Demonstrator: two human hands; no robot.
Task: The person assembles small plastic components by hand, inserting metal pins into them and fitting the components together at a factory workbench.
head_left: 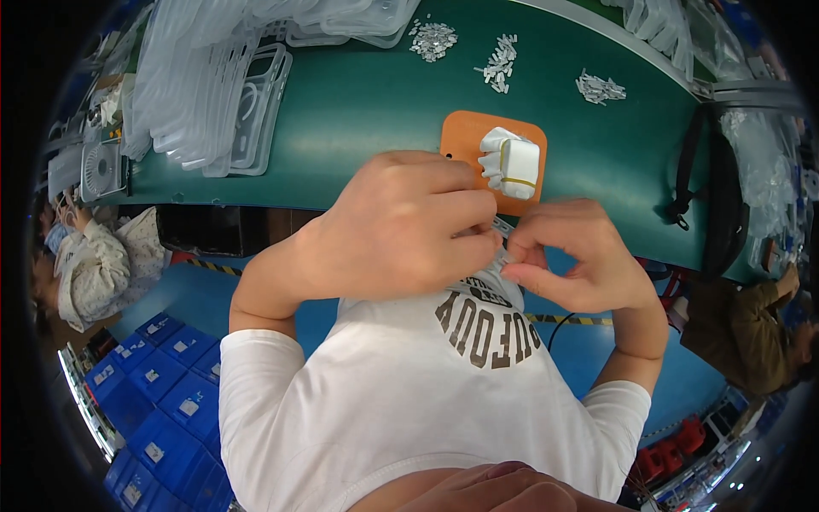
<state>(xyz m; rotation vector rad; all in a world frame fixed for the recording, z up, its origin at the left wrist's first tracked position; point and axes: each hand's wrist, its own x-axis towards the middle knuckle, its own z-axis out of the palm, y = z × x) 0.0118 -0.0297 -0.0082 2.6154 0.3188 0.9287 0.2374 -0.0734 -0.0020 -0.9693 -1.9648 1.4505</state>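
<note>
Nearest, low on the left, blue crates (162,375) stand packed side by side on the floor, each with a pale label on top; what is inside them cannot be told. Above the white shirt (426,384) the two hands meet in the middle of the view, just short of the near edge of the green counter (367,102). The left hand (401,226) is curled over, fingers closed, and the right hand (572,256) pinches with thumb and forefinger; between them they grip a small clear strip (503,243), most of it hidden by the fingers. The hands touch at that strip and hang over the gap between body and counter.

Just beyond the fingers an orange pad (465,136) lies near the counter edge, and on it sits a white block wrapped with a yellow band (512,162). To the right a black strap (687,171) hangs over the counter edge. Bare green surface lies left of the pad and behind it.

Farther off, on the left, clear cases (213,85) lie stacked in overlapping rows up to the far rim. Along the far side three heaps of small silvery pieces (499,64) sit well apart from one another, with open counter between them and the pad
</note>
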